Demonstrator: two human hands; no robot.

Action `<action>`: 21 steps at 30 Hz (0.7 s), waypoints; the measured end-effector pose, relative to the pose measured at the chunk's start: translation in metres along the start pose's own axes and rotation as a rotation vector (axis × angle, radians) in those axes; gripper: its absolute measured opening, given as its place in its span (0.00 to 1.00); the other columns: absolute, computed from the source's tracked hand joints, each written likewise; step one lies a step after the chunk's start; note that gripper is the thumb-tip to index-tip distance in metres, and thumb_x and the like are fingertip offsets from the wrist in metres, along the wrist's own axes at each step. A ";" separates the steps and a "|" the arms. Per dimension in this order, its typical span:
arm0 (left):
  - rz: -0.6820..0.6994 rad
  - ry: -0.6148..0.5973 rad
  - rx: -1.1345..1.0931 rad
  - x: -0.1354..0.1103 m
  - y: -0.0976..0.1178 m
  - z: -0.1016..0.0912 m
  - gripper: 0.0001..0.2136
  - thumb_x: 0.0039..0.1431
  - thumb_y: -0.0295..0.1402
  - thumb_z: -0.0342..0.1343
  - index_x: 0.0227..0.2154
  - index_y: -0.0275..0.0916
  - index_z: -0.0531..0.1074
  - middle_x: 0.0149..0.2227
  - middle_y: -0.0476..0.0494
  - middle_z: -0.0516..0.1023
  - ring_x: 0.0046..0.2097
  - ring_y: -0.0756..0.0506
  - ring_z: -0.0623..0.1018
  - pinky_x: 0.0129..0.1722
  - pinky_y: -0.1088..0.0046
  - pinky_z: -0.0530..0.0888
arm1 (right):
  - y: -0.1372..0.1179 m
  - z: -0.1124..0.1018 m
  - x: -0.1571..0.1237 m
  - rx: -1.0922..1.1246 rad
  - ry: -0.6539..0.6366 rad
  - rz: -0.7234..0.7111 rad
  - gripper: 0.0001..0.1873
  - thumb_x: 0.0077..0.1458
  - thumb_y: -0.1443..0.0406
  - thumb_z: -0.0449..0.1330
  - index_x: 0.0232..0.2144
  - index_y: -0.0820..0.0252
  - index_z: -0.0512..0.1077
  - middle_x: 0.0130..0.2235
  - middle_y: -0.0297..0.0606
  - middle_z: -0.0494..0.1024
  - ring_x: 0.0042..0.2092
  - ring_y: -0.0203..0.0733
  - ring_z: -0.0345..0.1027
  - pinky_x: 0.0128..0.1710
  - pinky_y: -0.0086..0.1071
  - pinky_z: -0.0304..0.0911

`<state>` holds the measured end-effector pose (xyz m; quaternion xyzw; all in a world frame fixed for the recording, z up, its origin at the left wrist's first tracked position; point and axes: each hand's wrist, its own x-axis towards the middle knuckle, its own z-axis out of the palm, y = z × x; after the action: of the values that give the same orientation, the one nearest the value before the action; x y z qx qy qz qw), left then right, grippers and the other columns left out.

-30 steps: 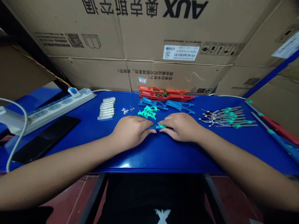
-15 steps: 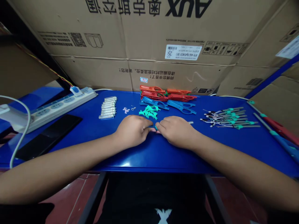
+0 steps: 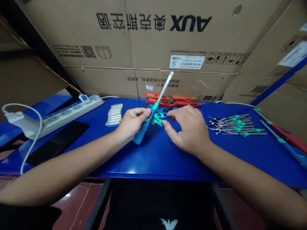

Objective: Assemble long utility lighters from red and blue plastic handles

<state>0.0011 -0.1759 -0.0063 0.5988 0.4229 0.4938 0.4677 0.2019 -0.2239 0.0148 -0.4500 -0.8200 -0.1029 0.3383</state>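
My left hand [image 3: 131, 120] is closed around a blue long-necked lighter [image 3: 142, 134], thumb on top near its green collar. The lighter is tilted, its silver tube pointing up and away to the right, its handle end low over the table. To the right, my right hand [image 3: 190, 127] is slightly blurred, with thumb and fingers apart and nothing seen between them. Small green plastic pieces [image 3: 157, 121] lie in a pile between the hands, partly hidden. Behind them are red handle shells [image 3: 159, 103] and blue ones, the blue mostly covered by my hands and the lighter.
Several silver cylinders [image 3: 114, 115] lie in a row at left, beside a black phone [image 3: 57, 140] and a white power strip [image 3: 64, 115]. Metal tubes with green collars and wires [image 3: 240, 124] lie right. More lighters [image 3: 287, 140] rest at the right edge. A cardboard box [image 3: 144, 48] stands behind.
My hands were together low over the table, the thing between them mostly hidden. Now they are apart, the lighter is raised in my left hand, and my right hand has opened. The view has shifted slightly.
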 end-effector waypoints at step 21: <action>0.110 -0.222 -0.329 -0.013 0.004 0.001 0.20 0.57 0.54 0.62 0.39 0.42 0.69 0.44 0.43 0.82 0.56 0.40 0.77 0.54 0.57 0.72 | -0.001 0.038 -0.015 1.246 -0.531 0.204 0.30 0.66 0.56 0.53 0.64 0.55 0.50 0.35 0.30 0.69 0.21 0.28 0.56 0.21 0.26 0.56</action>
<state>0.0004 -0.1899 -0.0054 0.5875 0.2490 0.5118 0.5753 0.1890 -0.2160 -0.0231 -0.2563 -0.7349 0.5345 0.3296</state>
